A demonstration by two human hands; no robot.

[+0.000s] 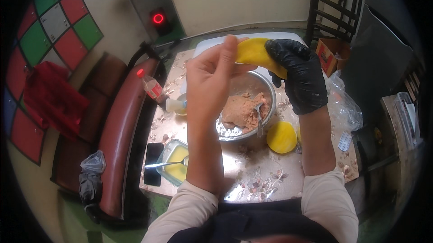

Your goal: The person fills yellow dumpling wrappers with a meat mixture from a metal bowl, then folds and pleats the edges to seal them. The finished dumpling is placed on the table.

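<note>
Raised over the table, a folded yellow dough round (253,52) is pinched between both my hands. My bare left hand (209,74) grips its left end between thumb and fingers. At its right end, my right hand (303,74) closes on it in a black glove. Beneath them stands a metal bowl (273,103) of pinkish minced meat (242,113), with a spoon (260,123) stuck in it. Flat yellow dough rounds (282,137) lie on the table right of the bowl. A glass dish (165,153) of yellow liquid, near my left forearm, has a spoon (158,165) resting across it.
The flowered table (257,182) also bears a dark phone (154,152), a red-capped bottle (151,86), a small pale-topped container (176,105) and a clear plastic bag (345,103). A white board (203,45) lies behind the bowl. A reddish-brown sofa (124,139) stands left.
</note>
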